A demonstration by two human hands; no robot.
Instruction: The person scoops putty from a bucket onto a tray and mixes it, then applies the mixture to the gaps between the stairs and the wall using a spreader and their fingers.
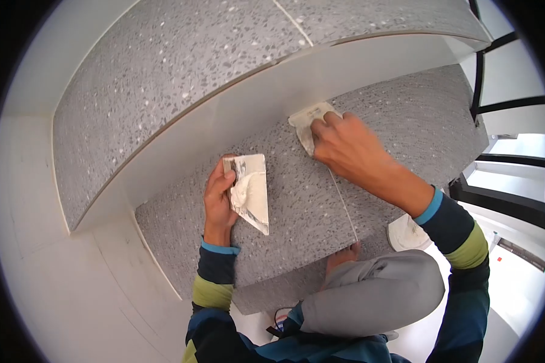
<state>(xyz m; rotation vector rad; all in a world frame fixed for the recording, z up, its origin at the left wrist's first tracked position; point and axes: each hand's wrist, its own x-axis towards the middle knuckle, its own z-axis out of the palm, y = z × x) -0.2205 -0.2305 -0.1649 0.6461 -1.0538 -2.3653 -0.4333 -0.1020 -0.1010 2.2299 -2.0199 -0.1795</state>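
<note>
My left hand (219, 195) grips a flat, pale board (257, 192) by its left edge, the thumb on top. A lump of white paste (242, 190) lies on the board. Farther up and to the right, my right hand (345, 142) pinches a thin, whitish scraper (304, 124) smeared with paste. The scraper is against the speckled grey step (290, 181), by the foot of the pale riser (224, 112). A light joint line (344, 209) runs from near the scraper to the step's front edge.
A higher speckled step (181, 54) curves across the top. White wall (48, 193) stands at the left. Black railing bars (508, 106) are at the right. A whitish container (407, 233) sits below my right forearm. My grey-clad knee (381, 290) is near the step's front edge.
</note>
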